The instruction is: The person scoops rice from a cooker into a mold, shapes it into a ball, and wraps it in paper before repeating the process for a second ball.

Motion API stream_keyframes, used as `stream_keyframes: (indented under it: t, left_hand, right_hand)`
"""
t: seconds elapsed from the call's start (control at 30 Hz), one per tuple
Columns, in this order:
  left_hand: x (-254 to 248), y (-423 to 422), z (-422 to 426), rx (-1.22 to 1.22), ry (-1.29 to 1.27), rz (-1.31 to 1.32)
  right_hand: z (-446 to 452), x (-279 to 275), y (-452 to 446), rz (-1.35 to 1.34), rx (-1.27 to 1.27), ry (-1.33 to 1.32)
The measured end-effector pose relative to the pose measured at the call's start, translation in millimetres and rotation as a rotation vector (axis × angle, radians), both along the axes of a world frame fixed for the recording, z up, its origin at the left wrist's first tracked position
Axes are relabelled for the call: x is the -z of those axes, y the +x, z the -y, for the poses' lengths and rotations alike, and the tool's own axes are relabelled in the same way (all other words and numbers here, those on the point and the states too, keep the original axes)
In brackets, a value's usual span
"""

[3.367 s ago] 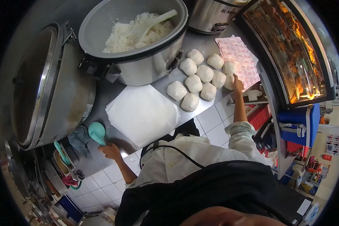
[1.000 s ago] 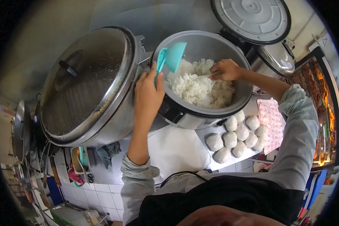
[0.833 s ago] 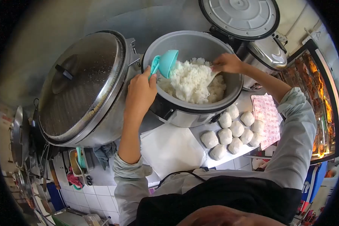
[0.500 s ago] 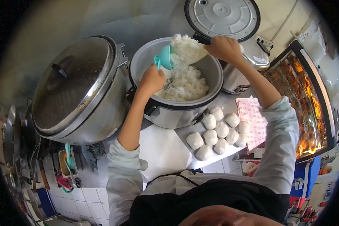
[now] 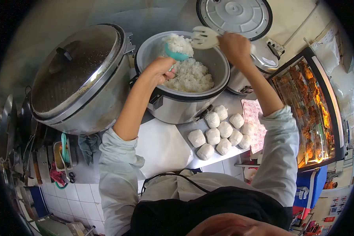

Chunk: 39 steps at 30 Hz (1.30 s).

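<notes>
Head view: left hand (image 5: 160, 69) grips rice scoop (image 5: 175, 54), rice (image 5: 179, 44) newly heaped beyond it; right hand (image 5: 235, 47) clutches emptied slotted paddle (image 5: 207, 39); filling seems done.

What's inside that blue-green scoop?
A mound of white rice, heaped high. It covers the inside of the scoop, held in the left hand, so the bottom can't be seen.

One head-worn camera looks forward and down into the rice cooker (image 5: 181, 111) from near, above its front side. The wide, round-edged view also takes in the big pot (image 5: 106, 112) left of it, the glass cabinet (image 5: 307, 114) to its right and the floor (image 5: 80, 194) in front.
</notes>
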<state>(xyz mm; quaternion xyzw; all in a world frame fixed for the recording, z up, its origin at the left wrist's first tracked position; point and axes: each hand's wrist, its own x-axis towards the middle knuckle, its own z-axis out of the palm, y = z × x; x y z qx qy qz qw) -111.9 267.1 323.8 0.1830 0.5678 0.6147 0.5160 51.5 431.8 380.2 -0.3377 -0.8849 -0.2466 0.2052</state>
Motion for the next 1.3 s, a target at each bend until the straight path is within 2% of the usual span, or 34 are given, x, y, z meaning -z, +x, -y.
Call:
stream_keyframes:
  t: [0.07,0.13,0.23,0.3,0.37,0.4,0.43,0.5,0.57,0.63,0.67,0.77,0.83,0.87,0.9,0.97,1.0,1.03,1.1,1.23,1.3]
  left_hand:
    - [-0.1,-2.2,2.6,0.009,-0.007,0.048]
    - [-5.7,0.4,6.0,-0.032,-0.005,-0.055]
    - [-12.6,0.4,3.2,0.007,0.000,-0.144]
    - [-18.3,9.5,2.2,0.025,0.017,-0.187]
    - [-17.8,22.7,2.8,0.043,0.036,-0.232]
    - [-16.2,31.1,5.0,0.021,0.013,-0.337]
    - [-14.9,36.5,7.1,-0.004,-0.007,-0.443]
    - [-7.8,39.5,9.4,-0.025,-0.003,-0.494]
    - [-1.6,39.9,13.4,-0.044,-0.005,-0.536]
    - [-2.7,40.6,18.9,-0.009,0.035,-0.405]
    - [-1.2,39.7,19.6,-0.009,0.034,-0.407]
    - [1.6,35.1,21.5,0.037,0.084,-0.268]
    - [-2.2,29.6,24.2,0.122,0.110,-0.153]
    - [-3.6,27.5,23.4,0.121,0.116,-0.159]
    - [-3.9,25.6,22.3,0.108,0.121,-0.139]
    - [-1.4,23.8,19.1,0.097,0.122,-0.117]
    - [0.1,24.2,16.2,0.064,0.142,-0.118]
    - [0.9,24.2,13.7,0.033,0.162,-0.120]
    - [2.8,22.2,13.1,0.011,0.153,-0.120]
    - [9.6,4.8,17.5,-0.040,0.162,-0.089]
    - [4.8,-7.9,25.4,-0.002,0.146,-0.106]
  right_hand:
    - [-18.4,-2.1,22.8,-0.096,0.032,-0.077]
    - [-31.0,4.4,33.4,-0.300,-0.092,-0.485]
    - [9.2,33.6,34.0,-0.362,-0.197,-0.551]
    - [29.1,60.7,25.1,-0.299,-0.365,-0.356]
    - [25.6,94.4,11.0,-0.334,-0.340,-0.322]
    - [24.3,101.8,4.8,-0.360,-0.328,-0.277]
    - [32.6,93.7,1.3,-0.367,-0.328,-0.274]
    - [46.1,77.3,-1.1,-0.376,-0.263,-0.390]
    - [22.6,86.1,-3.3,-0.351,-0.321,-0.411]
    - [0.3,84.6,-4.7,-0.139,-0.545,-0.129]
    - [-11.2,81.5,-6.1,-0.140,-0.545,-0.129]
    - [-28.4,68.9,-7.1,-0.073,-0.526,-0.257]
    - [-24.6,41.7,-6.3,-0.185,-0.043,-0.993]
    - [-17.1,36.5,-2.8,-0.277,-0.009,-1.042]
    - [-8.3,33.3,0.4,-0.280,-0.015,-1.034]
    - [11.8,35.4,7.5,-0.352,-0.344,-0.873]
    - [14.7,54.5,7.0,-0.311,-0.462,-0.637]
    - [29.5,58.1,6.3,-0.315,-0.460,-0.636]
    - [55.6,63.8,2.8,-0.361,-0.146,-0.740]
    - [30.1,61.0,22.6,-0.316,-0.269,-0.838]
    - [12.0,41.8,38.0,-0.258,-0.084,-0.756]
